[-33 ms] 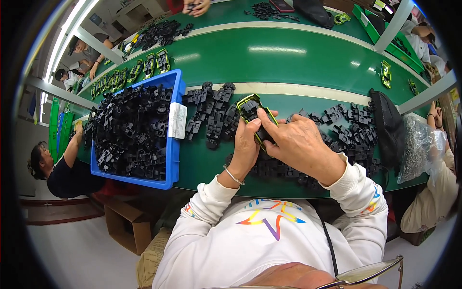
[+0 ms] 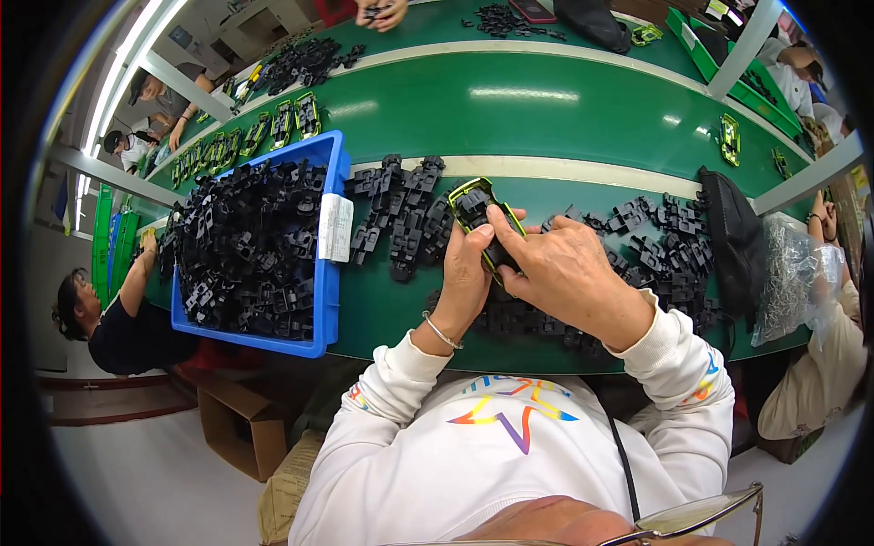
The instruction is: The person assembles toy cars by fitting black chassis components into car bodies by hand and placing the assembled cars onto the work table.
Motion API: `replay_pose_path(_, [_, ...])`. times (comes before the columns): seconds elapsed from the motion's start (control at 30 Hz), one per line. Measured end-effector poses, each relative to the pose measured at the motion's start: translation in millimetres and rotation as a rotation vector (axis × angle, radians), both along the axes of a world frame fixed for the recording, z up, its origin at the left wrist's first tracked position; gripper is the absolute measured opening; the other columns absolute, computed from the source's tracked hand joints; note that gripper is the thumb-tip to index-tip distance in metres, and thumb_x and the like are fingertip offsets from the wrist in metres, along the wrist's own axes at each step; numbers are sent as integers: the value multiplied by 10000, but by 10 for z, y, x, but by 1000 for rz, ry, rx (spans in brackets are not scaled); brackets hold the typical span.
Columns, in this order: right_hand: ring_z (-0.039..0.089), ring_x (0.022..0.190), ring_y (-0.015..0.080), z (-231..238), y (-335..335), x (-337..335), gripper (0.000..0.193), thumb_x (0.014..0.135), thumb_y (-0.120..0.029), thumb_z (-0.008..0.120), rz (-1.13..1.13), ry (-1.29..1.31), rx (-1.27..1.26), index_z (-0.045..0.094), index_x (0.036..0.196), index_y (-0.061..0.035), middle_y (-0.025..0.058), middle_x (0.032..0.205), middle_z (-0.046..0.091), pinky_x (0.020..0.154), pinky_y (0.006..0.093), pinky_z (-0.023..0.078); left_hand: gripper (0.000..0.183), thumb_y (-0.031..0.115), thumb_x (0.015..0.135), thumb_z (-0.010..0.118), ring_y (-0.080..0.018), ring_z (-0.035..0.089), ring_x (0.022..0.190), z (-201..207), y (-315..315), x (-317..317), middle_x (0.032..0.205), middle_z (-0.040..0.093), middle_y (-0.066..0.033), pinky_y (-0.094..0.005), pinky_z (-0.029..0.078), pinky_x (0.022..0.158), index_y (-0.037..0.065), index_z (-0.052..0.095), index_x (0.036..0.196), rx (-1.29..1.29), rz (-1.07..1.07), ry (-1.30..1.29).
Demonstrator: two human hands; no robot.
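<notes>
A lime-green toy car shell (image 2: pixel 473 193) with black plastic inside it is held tilted over the near edge of the bench. My left hand (image 2: pixel 465 276) is wrapped round its left side, the thumb lying along the black part. My right hand (image 2: pixel 572 278) grips the right side, its index finger and thumb pressing into the shell. The fingers underneath are hidden. Heaped black plastic parts (image 2: pixel 401 214) lie just left of my hands, and more black parts (image 2: pixel 669 241) are spread to the right.
A blue bin (image 2: pixel 333 273) full of black parts stands at left. Beyond it, green shells (image 2: pixel 282 120) line a green conveyor (image 2: pixel 510 118). At right lie a black pouch (image 2: pixel 731 241) and a clear bag of screws (image 2: pixel 785 282). Co-workers sit around; a person's hands (image 2: pixel 381 14) show at the far side.
My hands and the toy car shell have not visibly moved. At the far side, the other person's hands have shifted slightly to the right.
</notes>
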State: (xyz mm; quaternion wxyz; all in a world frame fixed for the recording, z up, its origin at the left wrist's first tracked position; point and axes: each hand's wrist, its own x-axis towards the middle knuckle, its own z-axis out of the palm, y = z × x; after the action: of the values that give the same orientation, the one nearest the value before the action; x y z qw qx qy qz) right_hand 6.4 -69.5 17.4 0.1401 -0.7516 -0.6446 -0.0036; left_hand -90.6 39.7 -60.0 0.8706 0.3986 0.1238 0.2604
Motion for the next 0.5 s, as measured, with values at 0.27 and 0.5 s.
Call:
replay_pose_path(0.27, [590, 589, 136, 124, -95, 281, 502, 874, -245, 696, -20, 719, 58, 569, 1318, -49, 36, 689, 624, 640, 276, 480, 447, 190, 911, 478, -301, 659, 1016, 52, 50, -38, 1152, 607, -193, -419, 549, 900, 34, 406, 1324, 124, 26, 19])
replay_pose_path(0.5, [554, 677, 115, -83, 170, 461, 450, 879, -366, 701, -182, 1102, 160, 661, 1107, 20, 40, 789, 644, 606, 264, 451, 801, 171, 855, 482, -280, 695, 838, 185, -98, -40, 1124, 594, -215, -364, 590, 746, 80, 68, 1535, 119, -127, 73])
